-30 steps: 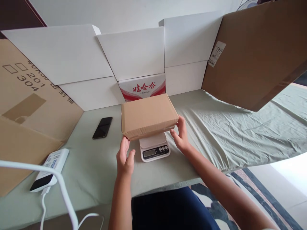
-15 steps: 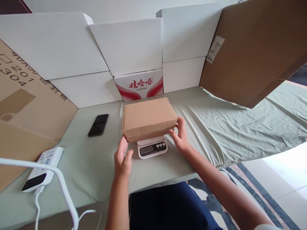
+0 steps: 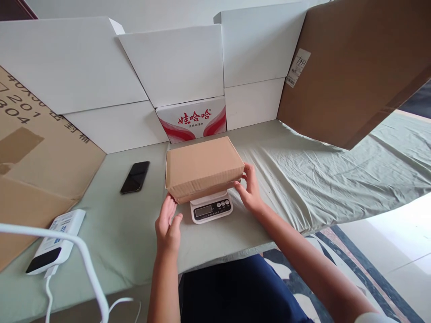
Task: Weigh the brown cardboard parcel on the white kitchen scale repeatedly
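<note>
**Cardboard box sits on the scale, a hand at each end**

Near the table's left front edge lies a white power bank with a white cable arching over it. Further in, toward the back edge, a black phone lies flat. The left hand is open, fingers straight and together, its tips just at the lower left corner of the brown cardboard box; I cannot tell whether they touch. The box rests on a small white kitchen scale in the middle of the table, covering its platform, with the display showing in front. The right hand curls loosely against the box's right end, fingers bent, thumb below. Behind stands a red-and-white printed carton among white cardboard panels. A large brown cardboard sheet leans over the right back corner.
</note>
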`<state>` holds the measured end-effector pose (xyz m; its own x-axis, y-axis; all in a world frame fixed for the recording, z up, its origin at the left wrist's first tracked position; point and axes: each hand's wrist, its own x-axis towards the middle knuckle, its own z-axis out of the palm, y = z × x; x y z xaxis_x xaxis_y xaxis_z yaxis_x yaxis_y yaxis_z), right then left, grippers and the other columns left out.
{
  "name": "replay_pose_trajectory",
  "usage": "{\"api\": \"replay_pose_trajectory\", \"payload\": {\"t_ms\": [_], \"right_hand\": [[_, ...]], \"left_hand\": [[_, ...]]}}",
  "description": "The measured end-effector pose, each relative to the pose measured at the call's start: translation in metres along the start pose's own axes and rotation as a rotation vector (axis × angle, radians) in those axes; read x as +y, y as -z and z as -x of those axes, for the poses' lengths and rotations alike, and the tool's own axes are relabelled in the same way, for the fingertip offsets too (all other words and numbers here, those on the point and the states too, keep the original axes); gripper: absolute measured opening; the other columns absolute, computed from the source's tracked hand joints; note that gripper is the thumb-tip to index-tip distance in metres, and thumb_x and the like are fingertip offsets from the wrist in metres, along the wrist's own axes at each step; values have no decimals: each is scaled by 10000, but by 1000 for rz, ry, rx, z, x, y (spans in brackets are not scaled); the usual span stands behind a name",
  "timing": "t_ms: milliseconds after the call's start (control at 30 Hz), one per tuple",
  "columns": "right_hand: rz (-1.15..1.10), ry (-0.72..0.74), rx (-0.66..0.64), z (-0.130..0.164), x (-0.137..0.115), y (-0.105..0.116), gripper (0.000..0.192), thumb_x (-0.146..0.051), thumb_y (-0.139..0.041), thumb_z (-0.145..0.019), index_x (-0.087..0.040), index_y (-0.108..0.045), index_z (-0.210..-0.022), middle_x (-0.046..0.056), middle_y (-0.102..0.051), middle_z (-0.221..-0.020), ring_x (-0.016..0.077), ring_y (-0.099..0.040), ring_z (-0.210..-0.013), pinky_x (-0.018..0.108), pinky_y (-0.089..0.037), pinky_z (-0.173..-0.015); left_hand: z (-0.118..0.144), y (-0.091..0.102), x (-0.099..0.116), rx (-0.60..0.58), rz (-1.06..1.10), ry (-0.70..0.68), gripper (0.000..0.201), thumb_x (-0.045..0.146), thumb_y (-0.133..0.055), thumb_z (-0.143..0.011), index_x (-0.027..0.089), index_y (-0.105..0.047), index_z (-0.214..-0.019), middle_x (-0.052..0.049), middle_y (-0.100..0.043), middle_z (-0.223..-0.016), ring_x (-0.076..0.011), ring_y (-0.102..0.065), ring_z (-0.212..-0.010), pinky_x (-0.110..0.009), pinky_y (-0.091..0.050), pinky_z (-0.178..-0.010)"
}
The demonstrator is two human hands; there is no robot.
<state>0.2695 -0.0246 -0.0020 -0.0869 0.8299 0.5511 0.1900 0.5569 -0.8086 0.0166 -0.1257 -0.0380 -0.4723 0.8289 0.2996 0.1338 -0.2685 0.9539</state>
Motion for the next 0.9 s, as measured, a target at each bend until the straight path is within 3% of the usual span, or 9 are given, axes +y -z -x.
{"api": "replay_pose_trajectory", "payload": {"t_ms": [433, 700, 900], "right_hand": [[11, -1, -15, 0, 0, 0, 477, -570, -534, -950, -273, -456, -1315, 125, -550, -1278, 308, -574, -1168, 512, -547, -913], [40, 124, 92, -1, -1, 2, 635, -561, -490, -984, -336, -300, -1546, 131, -378, -1572, 327, -492, -1367, 548, -510, -1041], [60, 151, -26, -5, -6, 3, 638, -588, -448, -1003, -348, -296, -1575, 96, -374, -1640, 336, -365, -1517, 564, -452, -1135]], "left_hand": [[1, 2, -1, -2, -23, 9, 752, 247, -647, -821, 182, -473, -1550, -181, -571, -1503, -378, -460, -1449, -554, -357, -1204], [-6, -5, 7, -3, 0, -218, 805, 262, -625, -890, 270, -305, -1629, -129, -321, -1682, -328, -296, -1549, -517, -299, -1236], [-7, -6, 4, -57, -44, -44, 786, 324, -678, -860, 191, -407, -1585, -181, -473, -1588, -362, -395, -1498, -525, -299, -1234]]}}
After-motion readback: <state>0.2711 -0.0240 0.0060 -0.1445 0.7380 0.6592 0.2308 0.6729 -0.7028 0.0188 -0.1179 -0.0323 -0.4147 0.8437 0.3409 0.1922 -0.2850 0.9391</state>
